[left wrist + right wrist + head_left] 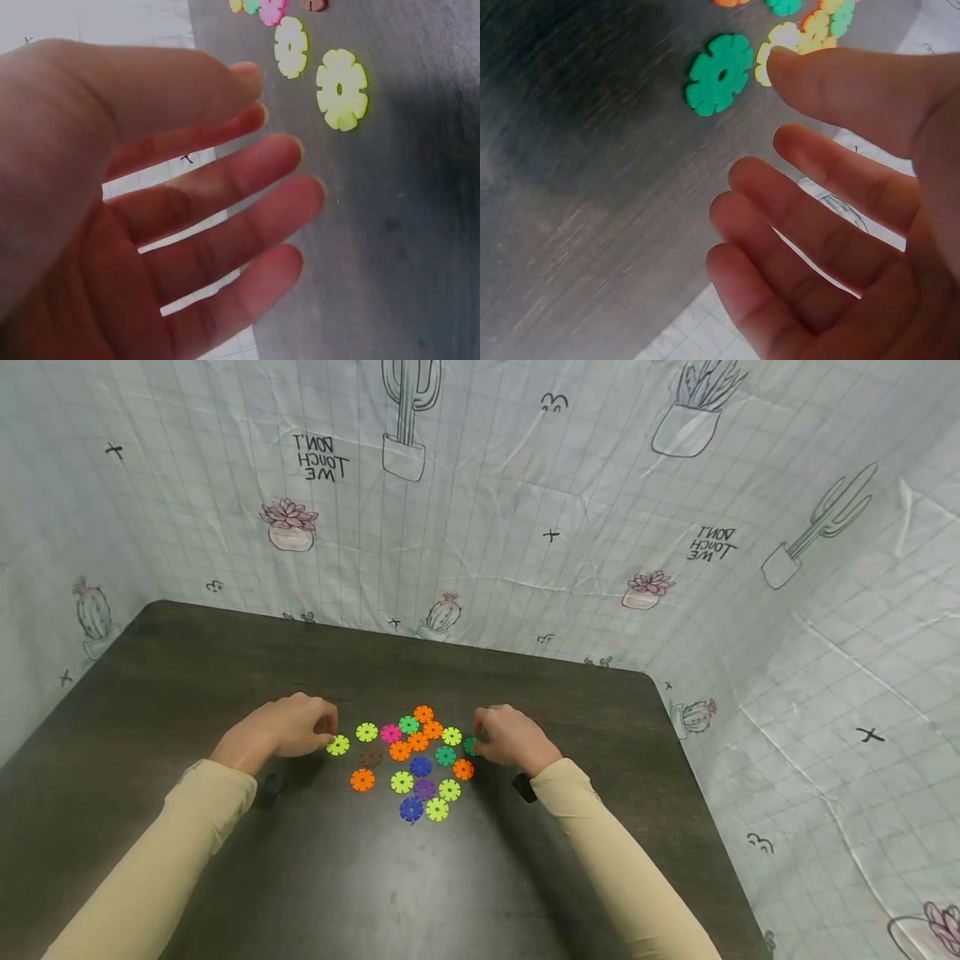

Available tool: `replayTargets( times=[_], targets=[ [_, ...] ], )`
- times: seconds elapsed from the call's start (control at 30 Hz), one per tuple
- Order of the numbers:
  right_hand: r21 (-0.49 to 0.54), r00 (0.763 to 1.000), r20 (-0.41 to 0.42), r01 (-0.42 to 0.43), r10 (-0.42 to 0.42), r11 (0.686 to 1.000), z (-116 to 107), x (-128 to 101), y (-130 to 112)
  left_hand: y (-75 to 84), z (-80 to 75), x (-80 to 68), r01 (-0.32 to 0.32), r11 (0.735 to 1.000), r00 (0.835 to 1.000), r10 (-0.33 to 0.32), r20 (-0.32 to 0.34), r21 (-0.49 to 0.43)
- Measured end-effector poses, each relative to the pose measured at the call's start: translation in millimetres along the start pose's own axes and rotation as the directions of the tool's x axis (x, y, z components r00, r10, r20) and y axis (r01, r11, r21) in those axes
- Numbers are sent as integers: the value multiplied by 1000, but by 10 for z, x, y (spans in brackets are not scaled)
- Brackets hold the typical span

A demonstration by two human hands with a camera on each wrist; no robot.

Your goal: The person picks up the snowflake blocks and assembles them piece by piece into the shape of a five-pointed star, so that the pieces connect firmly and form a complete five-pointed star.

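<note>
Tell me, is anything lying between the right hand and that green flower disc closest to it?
Nothing visible does. The green disc lies flat on the dark table just off the right hand, whose fingers are relaxed and holding nothing; only bare tabletop shows between them. The next disc, a pale yellow one, sits beyond it.

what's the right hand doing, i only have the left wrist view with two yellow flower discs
Observer: The right hand is empty, fingers relaxed, beside a green disc at the right edge of the pile.
Operator: how big is the pile, i see just a few pieces
Observer: The head view shows roughly eighteen discs in orange, yellow-green, green, pink, blue, purple and brown, spread flat on the dark table.
Operator: is my left hand touching the near yellow one
Observer: The left hand is right beside the yellow-green disc, and its fingers hold nothing; the head view cannot settle whether they touch it.
</note>
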State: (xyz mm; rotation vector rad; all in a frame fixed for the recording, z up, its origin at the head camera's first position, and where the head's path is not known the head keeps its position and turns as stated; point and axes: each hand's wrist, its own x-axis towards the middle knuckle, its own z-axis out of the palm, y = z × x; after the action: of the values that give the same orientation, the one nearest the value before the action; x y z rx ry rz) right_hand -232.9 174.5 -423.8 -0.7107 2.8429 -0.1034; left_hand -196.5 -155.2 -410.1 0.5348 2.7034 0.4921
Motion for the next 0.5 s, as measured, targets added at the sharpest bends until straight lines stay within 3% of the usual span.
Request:
replayTargets(
  times=[0.33,0.5],
  targets=[
    [-68,981,156,-104,113,992,-22,140,-74,-58,99,149,49,999,997,-50,60,18],
    [-127,969,207,-112,137,986,27,203,-111,-47,152,232,54,997,996,-58,73,47]
  ],
)
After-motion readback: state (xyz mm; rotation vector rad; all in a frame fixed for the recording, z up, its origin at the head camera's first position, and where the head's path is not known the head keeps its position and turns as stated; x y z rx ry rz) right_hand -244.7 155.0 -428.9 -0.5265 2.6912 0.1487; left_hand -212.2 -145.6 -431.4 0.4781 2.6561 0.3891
